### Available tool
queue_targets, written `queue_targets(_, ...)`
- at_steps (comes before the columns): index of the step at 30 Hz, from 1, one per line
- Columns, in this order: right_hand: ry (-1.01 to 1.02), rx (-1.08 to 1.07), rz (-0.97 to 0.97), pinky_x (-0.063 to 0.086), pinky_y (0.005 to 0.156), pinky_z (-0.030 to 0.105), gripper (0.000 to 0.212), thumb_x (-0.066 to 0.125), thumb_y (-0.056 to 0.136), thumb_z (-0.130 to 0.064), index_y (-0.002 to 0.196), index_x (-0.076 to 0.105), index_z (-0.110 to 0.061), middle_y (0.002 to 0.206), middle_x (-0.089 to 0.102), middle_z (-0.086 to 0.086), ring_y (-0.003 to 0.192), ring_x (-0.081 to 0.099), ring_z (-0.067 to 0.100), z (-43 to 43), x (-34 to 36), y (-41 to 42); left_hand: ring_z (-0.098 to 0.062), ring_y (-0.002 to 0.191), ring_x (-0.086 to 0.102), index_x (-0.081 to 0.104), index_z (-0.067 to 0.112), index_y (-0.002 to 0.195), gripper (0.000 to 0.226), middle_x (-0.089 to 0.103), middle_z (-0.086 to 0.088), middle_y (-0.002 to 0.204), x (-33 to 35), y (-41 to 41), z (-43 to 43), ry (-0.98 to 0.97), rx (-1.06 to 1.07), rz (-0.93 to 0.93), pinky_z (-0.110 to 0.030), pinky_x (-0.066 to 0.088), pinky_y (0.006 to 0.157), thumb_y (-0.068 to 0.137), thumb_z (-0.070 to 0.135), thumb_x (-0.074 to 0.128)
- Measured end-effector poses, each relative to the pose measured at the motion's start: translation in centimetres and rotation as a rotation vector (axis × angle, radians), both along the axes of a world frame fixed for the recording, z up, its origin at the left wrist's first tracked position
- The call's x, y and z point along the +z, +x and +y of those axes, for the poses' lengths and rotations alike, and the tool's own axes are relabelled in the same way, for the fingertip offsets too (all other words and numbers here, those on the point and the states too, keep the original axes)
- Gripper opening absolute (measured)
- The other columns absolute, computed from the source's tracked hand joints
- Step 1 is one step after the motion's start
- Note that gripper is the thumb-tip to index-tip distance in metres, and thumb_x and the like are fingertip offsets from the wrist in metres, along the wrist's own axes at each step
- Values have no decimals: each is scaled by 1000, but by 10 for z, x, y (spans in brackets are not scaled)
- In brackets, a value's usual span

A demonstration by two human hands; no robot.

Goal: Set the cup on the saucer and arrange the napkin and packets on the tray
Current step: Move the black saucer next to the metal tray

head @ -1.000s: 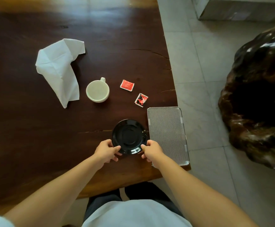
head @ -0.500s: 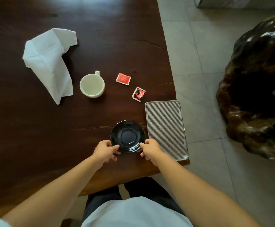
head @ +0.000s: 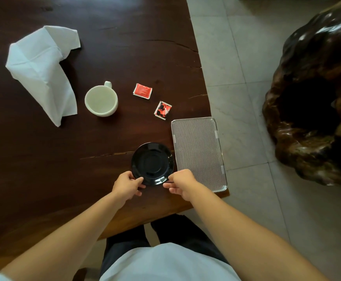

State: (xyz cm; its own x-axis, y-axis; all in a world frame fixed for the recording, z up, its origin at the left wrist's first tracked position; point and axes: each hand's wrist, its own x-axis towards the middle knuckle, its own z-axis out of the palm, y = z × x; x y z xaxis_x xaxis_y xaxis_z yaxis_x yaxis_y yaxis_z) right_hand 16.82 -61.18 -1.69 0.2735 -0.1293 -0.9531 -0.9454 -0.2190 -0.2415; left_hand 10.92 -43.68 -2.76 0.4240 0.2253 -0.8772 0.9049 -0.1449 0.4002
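A black saucer (head: 152, 162) lies on the dark wooden table (head: 43, 169) near its front edge. My left hand (head: 127, 186) pinches the saucer's near left rim, and my right hand (head: 181, 182) pinches its near right rim. Just right of the saucer sits a ribbed silver tray (head: 198, 153), holding nothing. A pale cup (head: 101, 100) stands upright farther back, its handle pointing away. Two red packets lie between cup and tray: one (head: 142, 91) plain red, the other (head: 162, 110) red and black. A crumpled white napkin (head: 41, 67) lies at the far left.
The table's right edge runs just past the tray, with grey floor tiles (head: 236, 57) beyond it. A large dark glossy wooden root piece (head: 315, 102) stands on the floor at the right. My legs show under the near table edge.
The view has shifted slightly. Both hands stay on the saucer's near rim, and the saucer has hardly moved beside the tray.
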Motion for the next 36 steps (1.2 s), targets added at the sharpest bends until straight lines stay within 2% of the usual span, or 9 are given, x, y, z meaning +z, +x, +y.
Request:
queue_targets(3,15,-34,9,62,72,30,24,49,98,0,122,52,2,122,57,16,77,73,21,2,1,-2,-22,63,69,60,11,100,9,77,-6,90,-3,-1,-3,2,10,20,-25,40,42,98,20,62)
queue_targets(10,47,-81,8,61,69,32,42,35,100,4,142,36,3,147,43,17,78,70,25,5,10,-4,-23,65,71,59,10,104,10,77,-4,95,-6,-3,-11,30,5,60,-25,39,42,98,17,62)
queue_targets(13,34,-47,-2,61,65,32,46,38,99,4,145,33,0,148,43,17,84,71,28,3,10,-5,-23,70,74,56,8,120,24,76,-4,104,3,-2,-11,50,-67,81,-23,41,42,100,21,58)
queue_targets(15,-39,55,-14,61,57,31,46,44,98,1,143,36,-4,141,51,16,77,73,26,3,10,-5,-17,66,71,49,8,134,39,74,-2,103,14,-1,-7,88,-155,105,-22,45,44,101,26,56)
queue_targets(18,-158,259,-95,55,49,27,31,51,98,-9,129,51,-4,110,69,14,65,70,19,2,16,-4,-15,70,69,55,12,127,33,72,-1,100,34,0,2,129,-261,124,-23,49,52,101,32,54)
queue_targets(22,-146,392,-207,43,43,23,18,50,99,-15,110,63,-9,83,73,5,56,61,14,7,37,6,-16,76,70,56,17,119,24,71,-1,96,62,5,18,174,-275,71,-23,50,53,101,34,53)
queue_targets(28,-110,529,-313,38,40,24,21,47,97,-12,89,66,-10,79,72,6,54,56,17,35,59,41,-14,72,66,59,20,112,16,69,-2,94,101,20,53,213,-189,-34,-20,47,50,101,30,53)
queue_targets(31,-87,577,-345,38,38,22,22,46,96,-13,88,66,-12,86,74,8,56,58,15,59,69,59,-14,69,66,60,20,109,15,70,-4,95,112,31,74,190,-112,-50,-20,44,45,100,29,54)
queue_targets(36,-71,678,-427,39,40,19,20,49,93,-16,88,68,-16,85,74,4,59,61,11,105,79,94,-15,67,66,60,20,105,11,71,-5,95,116,59,111,178,-43,-79,-21,44,44,98,27,56)
